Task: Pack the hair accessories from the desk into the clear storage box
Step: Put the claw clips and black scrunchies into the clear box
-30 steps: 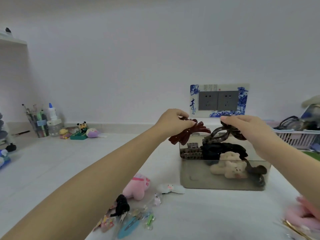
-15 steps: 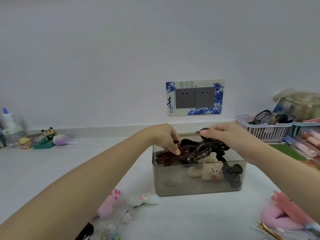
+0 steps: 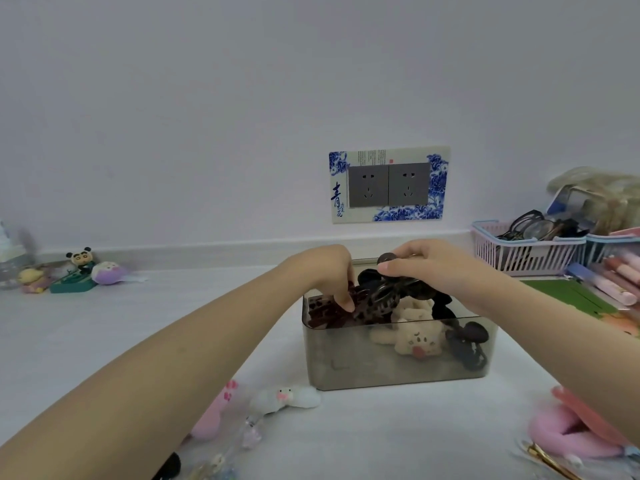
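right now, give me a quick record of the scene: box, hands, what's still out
box: clear box, open, on desk
inside: cream plush clip, dark clips
left hand: fingers on red-brown claw clip at box's left rim
right hand: holding dark claw clip over box
still out: white plush clip, pink plush
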